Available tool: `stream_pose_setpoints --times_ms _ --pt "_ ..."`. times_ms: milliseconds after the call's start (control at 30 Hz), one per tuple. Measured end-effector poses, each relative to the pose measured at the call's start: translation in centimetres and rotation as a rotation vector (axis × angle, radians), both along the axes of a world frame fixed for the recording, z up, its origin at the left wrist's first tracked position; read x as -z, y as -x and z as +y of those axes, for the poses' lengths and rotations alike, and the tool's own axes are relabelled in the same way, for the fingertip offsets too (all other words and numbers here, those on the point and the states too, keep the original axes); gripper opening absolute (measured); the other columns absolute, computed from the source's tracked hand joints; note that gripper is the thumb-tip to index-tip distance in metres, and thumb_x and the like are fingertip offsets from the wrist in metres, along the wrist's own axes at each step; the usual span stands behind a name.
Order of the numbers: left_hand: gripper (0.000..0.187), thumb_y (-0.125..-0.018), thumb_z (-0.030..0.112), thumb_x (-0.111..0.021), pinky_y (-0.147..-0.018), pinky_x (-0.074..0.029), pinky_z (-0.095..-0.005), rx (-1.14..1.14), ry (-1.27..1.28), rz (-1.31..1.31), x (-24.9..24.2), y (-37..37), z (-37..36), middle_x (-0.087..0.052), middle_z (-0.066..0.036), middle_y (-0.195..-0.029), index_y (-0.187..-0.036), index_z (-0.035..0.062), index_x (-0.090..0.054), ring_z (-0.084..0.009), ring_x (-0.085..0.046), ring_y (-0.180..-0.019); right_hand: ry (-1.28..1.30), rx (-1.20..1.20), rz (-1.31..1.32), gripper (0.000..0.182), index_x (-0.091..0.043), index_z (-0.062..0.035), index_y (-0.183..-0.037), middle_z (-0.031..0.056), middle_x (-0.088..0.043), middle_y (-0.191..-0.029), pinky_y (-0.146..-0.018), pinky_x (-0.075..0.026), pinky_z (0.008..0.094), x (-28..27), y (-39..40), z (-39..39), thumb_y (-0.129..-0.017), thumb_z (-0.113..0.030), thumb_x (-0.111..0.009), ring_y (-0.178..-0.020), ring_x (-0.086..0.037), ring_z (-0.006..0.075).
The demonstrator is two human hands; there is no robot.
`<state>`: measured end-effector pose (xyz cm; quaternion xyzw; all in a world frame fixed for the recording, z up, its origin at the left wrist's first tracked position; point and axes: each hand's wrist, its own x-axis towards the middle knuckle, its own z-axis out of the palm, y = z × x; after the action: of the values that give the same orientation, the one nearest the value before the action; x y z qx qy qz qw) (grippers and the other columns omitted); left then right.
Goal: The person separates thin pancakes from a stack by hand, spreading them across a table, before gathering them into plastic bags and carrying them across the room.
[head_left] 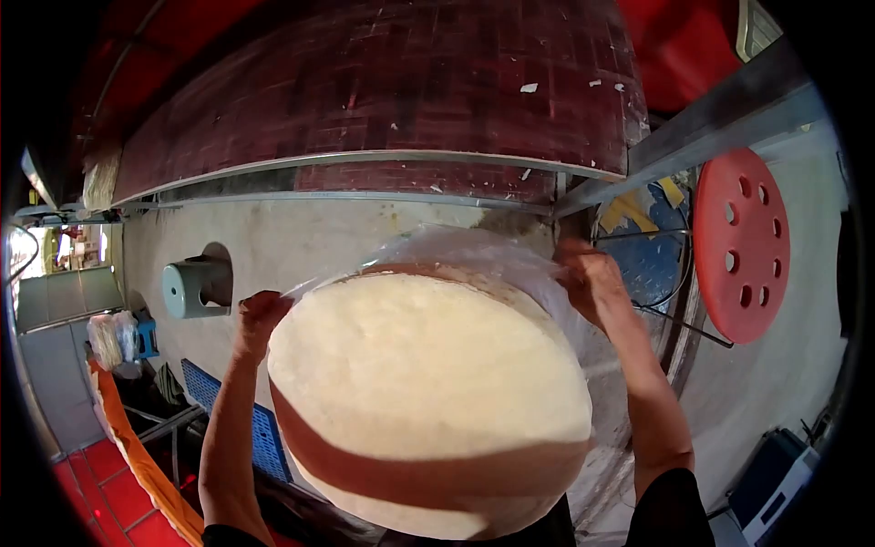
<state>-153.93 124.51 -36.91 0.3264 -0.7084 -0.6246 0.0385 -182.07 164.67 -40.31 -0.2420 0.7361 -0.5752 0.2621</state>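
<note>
A large, round, pale cream slab (pixel 428 365) fills the lower middle of the head view, right in front of my body. I cannot make out what it is made of. A clear plastic sheet or bag (pixel 456 248) stretches along its far edge and down its right side. My left hand (pixel 262 314) is closed on the plastic's left end, beside the slab's upper left rim. At the upper right, my right hand (pixel 585 273) grips the plastic too, slightly blurred, with its fingers curled. A band of shadow crosses the slab's near part.
Beyond the slab stands a dark red, metal-edged table (pixel 383 100) with white scraps on it. A red round stool (pixel 743 246) with holes is at right, beside a blue surface (pixel 645 251). At left are a pale green stool (pixel 196 284) and a blue plastic grate (pixel 237 415).
</note>
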Motion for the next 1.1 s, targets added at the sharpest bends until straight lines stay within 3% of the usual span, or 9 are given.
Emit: stream_pose_setpoints --times_ms 67,233,433,567,667,900,933,1000,1100 --pt "0.023 -0.078 0.016 -0.060 -0.064 -0.046 -0.0268 0.127 0.432 -0.267 -1.1 0.8 0.2 -0.061 -0.006 -0.080 -0.095 0.0011 -0.057 -0.0114 -0.055 -0.068 0.473 0.252 -1.020 0.026 -0.058 0.0022 -0.072 0.0078 -0.051 -0.068 -0.054 -0.044 0.0329 1.5 -1.0 0.2 -0.076 -0.023 -0.062 -0.067 -0.056 0.0152" --pt "0.023 -0.074 0.006 -0.060 -0.072 -0.043 -0.0277 0.084 -0.084 -0.089 -1.4 0.4 1.4 -0.059 -0.005 -0.087 -0.096 0.0006 -0.056 -0.0125 -0.052 -0.081 -0.389 -0.009 -0.040 0.022 -0.055 -0.0004 -0.084 0.0087 -0.057 -0.066 -0.056 -0.044 0.0331 -1.5 -1.5 0.0 -0.067 -0.010 -0.067 -0.063 -0.057 0.0216" --pt "0.015 -0.070 0.006 -0.059 -0.060 -0.043 -0.0298 0.477 0.423 -0.311 -0.4 -2.1 -0.1 -0.058 -0.010 -0.072 -0.083 0.0003 -0.056 -0.0121 -0.052 -0.069 -0.717 -0.069 0.724 0.015 -0.058 -0.0054 -0.075 0.0177 -0.054 -0.084 -0.058 -0.043 0.0429 -5.2 -5.5 3.7 -0.060 -0.006 -0.059 -0.065 -0.054 0.0346" --pt "0.019 -0.076 0.018 -0.053 -0.059 -0.042 -0.0289 0.333 0.558 -0.439 -0.8 -1.7 0.7 -0.056 -0.010 -0.069 -0.082 -0.0002 -0.054 -0.0103 -0.048 -0.065 -0.778 0.062 0.710 0.009 -0.056 -0.0026 -0.072 0.0158 -0.056 -0.072 -0.053 -0.044 0.0360 -2.5 -5.9 5.7 -0.066 0.000 -0.051 -0.061 -0.057 0.0276" --pt "0.029 -0.083 0.026 -0.041 -0.062 -0.042 -0.0287 0.081 0.092 -0.145 -0.7 -3.1 2.2 -0.056 -0.008 -0.072 -0.087 -0.0001 -0.053 -0.0105 -0.049 -0.067 -0.176 0.379 -0.169 0.007 -0.055 -0.0014 -0.070 0.0127 -0.055 -0.061 -0.050 -0.043 0.0287 -3.4 -7.2 6.6 -0.071 0.002 -0.050 -0.054 -0.055 0.0172" --pt "0.040 -0.089 0.033 -0.038 -0.085 -0.040 -0.0289 -0.067 -0.028 -0.130 5.9 -8.6 0.0 -0.056 -0.007 -0.104 -0.111 0.0010 -0.049 -0.0167 -0.051 -0.095 -0.585 0.309 0.315 0.014 -0.056 -0.0005 -0.070 0.0114 -0.056 -0.059 -0.051 -0.040 0.0294 -6.6 -10.4 7.2 -0.070 -0.012 -0.065 -0.052 -0.051 0.0188" --pt "0.034 -0.087 0.020 -0.046 -0.084 -0.042 -0.0285 -0.233 -0.506 -0.158 2.8 -6.3 0.6 -0.057 -0.009 -0.107 -0.114 -0.0013 -0.048 -0.0168 -0.053 -0.096 -0.630 0.264 0.410 0.016 -0.057 -0.0007 -0.072 0.0114 -0.056 -0.060 -0.052 -0.040 0.0296 -6.9 -10.2 7.5 -0.070 -0.014 -0.066 -0.052 -0.050 0.0195" --pt "0.030 -0.084 0.014 -0.051 -0.076 -0.047 -0.0296 0.331 -0.052 -0.347 -1.0 -4.9 1.9 -0.058 -0.009 -0.103 -0.109 -0.0033 -0.051 -0.0171 -0.056 -0.090 -0.461 0.202 0.546 0.022 -0.061 -0.0021 -0.077 0.0105 -0.056 -0.060 -0.056 -0.041 0.0299 -0.1 -10.7 10.8 -0.070 -0.022 -0.068 -0.057 -0.051 0.0172" --pt "0.030 -0.083 0.017 -0.052 -0.069 -0.050 -0.0308 0.153 -0.162 -0.342 0.3 -8.1 2.4 -0.059 -0.010 -0.101 -0.105 -0.0035 -0.054 -0.0187 -0.058 -0.085 -0.031 0.324 -0.596 0.026 -0.061 -0.0002 -0.073 0.0055 -0.055 -0.058 -0.057 -0.042 0.0299 -1.0 -10.9 10.5 -0.076 -0.026 -0.063 -0.059 -0.054 0.0125"
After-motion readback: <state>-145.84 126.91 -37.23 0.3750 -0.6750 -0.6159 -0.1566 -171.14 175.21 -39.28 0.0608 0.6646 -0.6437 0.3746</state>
